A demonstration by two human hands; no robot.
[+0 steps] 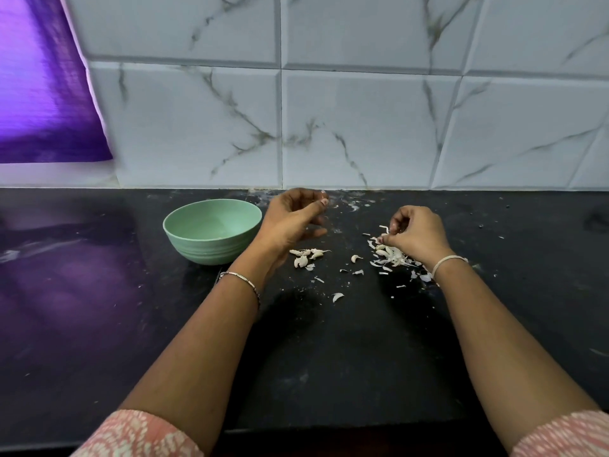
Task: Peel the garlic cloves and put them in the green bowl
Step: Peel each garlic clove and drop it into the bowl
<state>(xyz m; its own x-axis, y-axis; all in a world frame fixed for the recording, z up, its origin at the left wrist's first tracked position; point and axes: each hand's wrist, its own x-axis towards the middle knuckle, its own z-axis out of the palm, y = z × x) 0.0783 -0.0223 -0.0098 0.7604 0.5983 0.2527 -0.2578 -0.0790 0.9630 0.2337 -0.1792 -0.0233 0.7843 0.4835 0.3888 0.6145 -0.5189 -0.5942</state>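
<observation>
The green bowl (211, 237) stands on the black counter, left of centre, and looks empty inside. My left hand (293, 222) hovers just right of the bowl with its fingers loosely curled and nothing visible in them. A small group of garlic cloves (308, 257) lies below that hand, and a single clove (356, 258) lies further right. My right hand (418, 234) is over a pile of garlic skins and cloves (393, 255). Its fingertips pinch a white garlic piece (384, 229) at the top of the pile. Whether that piece is a clove or a skin I cannot tell.
Loose bits of peel (337, 296) are scattered over the black counter (329, 357) towards me. The marble-tiled wall (329, 127) rises right behind the hands. A purple curtain (43, 94) hangs at the far left. The counter's front edge runs under my forearms.
</observation>
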